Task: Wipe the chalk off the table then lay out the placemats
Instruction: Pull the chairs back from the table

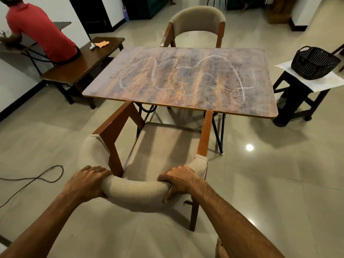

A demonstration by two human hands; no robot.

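Note:
A wood-patterned table (pixel 256 105) stands ahead, its top covered with looping white chalk lines (pixel 186 67). In front of it is a beige padded chair (pixel 160 146) with a wooden frame. My left hand (pixel 87 180) grips the left side of the chair's curved backrest (pixel 135 194). My right hand (pixel 179 180) grips the right side of the same backrest, thumb underneath. An orange cloth (pixel 102 43) lies on a dark bench at the left. White sheets (pixel 323 81), possibly placemats, lie under a basket on a stool at the right.
A second beige chair (pixel 197 21) faces me across the table. A person in a red shirt (pixel 41 28) sits on the dark bench (pixel 78 66) at the left. A black basket (pixel 314 62) sits on the right stool. A cable (pixel 37 179) runs over the tiled floor.

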